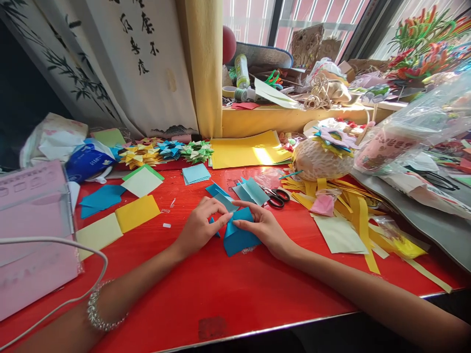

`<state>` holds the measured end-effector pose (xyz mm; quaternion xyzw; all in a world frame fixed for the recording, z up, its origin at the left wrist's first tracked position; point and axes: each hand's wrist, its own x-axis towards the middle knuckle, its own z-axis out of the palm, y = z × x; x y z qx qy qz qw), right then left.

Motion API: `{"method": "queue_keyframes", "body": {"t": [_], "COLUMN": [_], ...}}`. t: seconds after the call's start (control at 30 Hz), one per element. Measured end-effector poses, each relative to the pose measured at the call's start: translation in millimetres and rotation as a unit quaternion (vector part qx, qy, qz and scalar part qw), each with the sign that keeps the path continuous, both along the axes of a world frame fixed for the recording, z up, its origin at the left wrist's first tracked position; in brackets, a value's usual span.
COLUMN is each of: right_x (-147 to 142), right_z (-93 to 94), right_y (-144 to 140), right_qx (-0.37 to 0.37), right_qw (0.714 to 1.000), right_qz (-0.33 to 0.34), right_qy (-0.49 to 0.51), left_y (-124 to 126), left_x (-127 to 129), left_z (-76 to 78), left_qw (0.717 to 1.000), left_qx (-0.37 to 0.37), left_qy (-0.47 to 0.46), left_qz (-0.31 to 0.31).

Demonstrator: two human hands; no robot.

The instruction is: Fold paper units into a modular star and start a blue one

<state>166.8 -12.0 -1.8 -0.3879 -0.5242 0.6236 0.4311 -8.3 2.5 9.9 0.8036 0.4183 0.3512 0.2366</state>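
A folded sheet of blue paper point(242, 239) is held just above the red table point(165, 289), near the middle. My left hand point(204, 223) pinches its left upper edge between thumb and fingers. My right hand point(265, 228) grips the same paper from the right, thumb on its face and fingers behind. A small blue folded piece point(214, 228) shows beside my left fingertips. Just beyond my hands lie light-blue folded papers point(253, 191) and black-handled scissors point(278, 198). A bracelet circles my left wrist.
Stacks of blue point(101, 200), yellow point(138, 213) and pale square paper lie to the left, by a pink box point(33, 235) and a white cable point(105, 264). Folded paper stars point(200, 152) line the back. Yellow strips point(362, 220) and a wrapped ball point(318, 157) occupy the right.
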Motion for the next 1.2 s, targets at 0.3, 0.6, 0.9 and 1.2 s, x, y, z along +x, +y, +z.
{"method": "queue_keyframes", "body": {"t": [0.3,0.6,0.9,1.2], "right_x": [0.5,2.4,2.0,1.6], "right_z": [1.5,-0.3,3.8,5.3], "right_y": [2.4,5.4,5.8,8.0], "right_qx": [-0.011,-0.052,-0.09,-0.111], "right_qw": [0.999,0.993,0.995,0.993], "right_qz": [0.013,0.06,0.034,0.021], "right_qy": [-0.032,-0.083,-0.04,0.04], "left_y": [1.3,-0.4,1.2,4.3], "left_x": [0.5,2.0,2.7,-0.3], "left_z": [-1.7,-2.0,-3.4,-2.8], "left_qw": [0.998,0.998,0.998,0.992], "left_qx": [-0.051,-0.054,-0.063,-0.118], "left_qy": [-0.029,-0.022,-0.005,-0.021], "left_qz": [-0.024,-0.006,-0.017,-0.051]}}
